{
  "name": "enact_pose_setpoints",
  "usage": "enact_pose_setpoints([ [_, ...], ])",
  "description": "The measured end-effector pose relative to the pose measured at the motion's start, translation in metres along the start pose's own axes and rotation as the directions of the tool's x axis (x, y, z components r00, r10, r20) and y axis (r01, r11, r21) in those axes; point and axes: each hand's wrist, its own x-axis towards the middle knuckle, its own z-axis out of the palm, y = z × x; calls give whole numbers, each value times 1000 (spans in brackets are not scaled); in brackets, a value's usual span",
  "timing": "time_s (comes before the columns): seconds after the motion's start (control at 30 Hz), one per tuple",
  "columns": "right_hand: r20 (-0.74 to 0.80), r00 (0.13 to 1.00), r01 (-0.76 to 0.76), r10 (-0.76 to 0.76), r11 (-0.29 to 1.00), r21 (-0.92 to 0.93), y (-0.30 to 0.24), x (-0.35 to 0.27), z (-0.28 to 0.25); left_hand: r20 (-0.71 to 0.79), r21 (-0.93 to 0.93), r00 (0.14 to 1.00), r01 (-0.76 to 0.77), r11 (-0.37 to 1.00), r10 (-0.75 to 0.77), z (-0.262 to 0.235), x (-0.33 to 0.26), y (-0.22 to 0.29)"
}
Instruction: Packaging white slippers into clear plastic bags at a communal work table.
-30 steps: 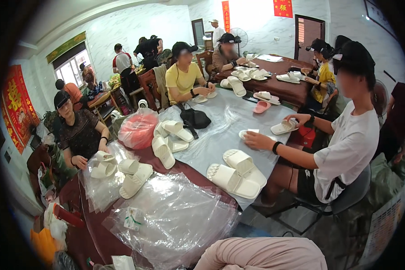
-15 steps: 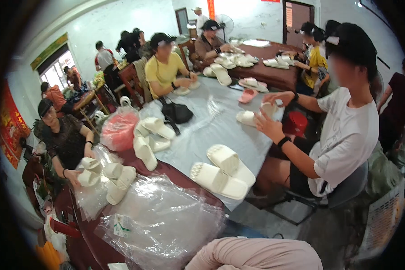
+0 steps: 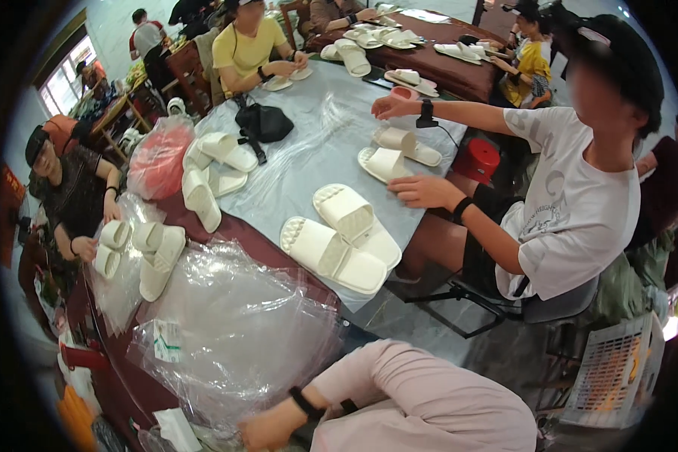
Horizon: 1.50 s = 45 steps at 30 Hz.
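Head view: my left hand (image 3: 267, 431) hangs low at the table's near edge, fingers loosely curled on nothing, just below the heap of clear plastic bags (image 3: 233, 331), the thing nearest it. The heap runs along that edge, up and left. My right hand is out of sight.

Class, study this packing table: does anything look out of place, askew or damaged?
Nothing looks damaged. The cream slippers lie in loose overlapping pairs, and the heap of clear plastic bags is crumpled. A black bag and a red plastic bag sit among them. The wearer's hand rests low, beside the bags.
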Motion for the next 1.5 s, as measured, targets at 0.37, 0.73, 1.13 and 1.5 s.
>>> enact_pose_setpoints([
  [0.37, -691, -240, -947, 682, -7, 323, 49, -231, -166, 296, -448, 949, 237, 862, -107, -114, 16, 58],
  [0.73, -691, -438, -894, 574, -195, 404, 126, -297, -138, -584, -287, 806, -92, 954, -98, -169, 129, 128],
  [1.13, -820, -118, -481, 561, 690, 541, 74, -282, -167, -641, -306, 766, -297, 904, 35, -139, 154, 116],
  [1.5, -240, 610, -438, 756, 573, 693, 5, -212, -97, -747, -147, 665, -128, 981, -25, -134, 165, 124],
])
